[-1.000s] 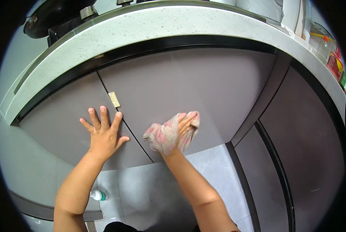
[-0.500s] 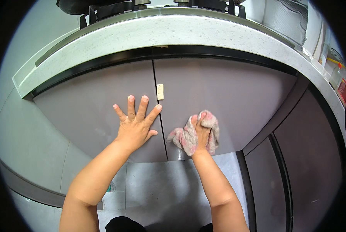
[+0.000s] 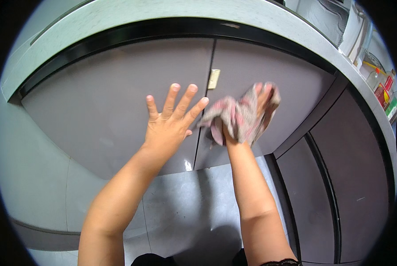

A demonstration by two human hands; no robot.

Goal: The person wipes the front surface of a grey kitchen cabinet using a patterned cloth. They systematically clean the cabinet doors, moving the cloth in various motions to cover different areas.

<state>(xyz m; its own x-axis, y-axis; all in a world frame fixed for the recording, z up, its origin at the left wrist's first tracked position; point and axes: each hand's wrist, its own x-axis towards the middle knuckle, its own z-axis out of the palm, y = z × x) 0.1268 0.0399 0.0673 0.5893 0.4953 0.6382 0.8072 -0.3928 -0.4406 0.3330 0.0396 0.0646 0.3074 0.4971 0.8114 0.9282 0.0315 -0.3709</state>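
Two grey cabinet doors point(image 3: 105, 88) stand side by side below a counter, a thin gap between them. Fingers spread, my left hand point(image 3: 168, 126) is at the left door, close to that gap; whether it presses on the surface I cannot tell. A crumpled cloth point(image 3: 240, 117), greyish with pink patches, is in my right hand point(image 3: 263, 99) in front of the right door. The cloth covers much of that hand, and its loose end hangs toward the gap. Above, a small cream-coloured piece point(image 3: 214, 79) sits on the right door beside the gap.
A pale speckled countertop point(image 3: 163, 9) overhangs the doors, with a black strip point(image 3: 132, 42) under its edge. Bottles point(image 3: 376, 80) and packages stand on the counter at far right. Darker cabinets point(image 3: 353, 177) run along the right side. Below lies a grey tiled floor point(image 3: 172, 204).
The view has shifted down and tilted. My right hand has moved up the right door with the cloth, which now hangs more loosely. My left hand stays spread near the gap.
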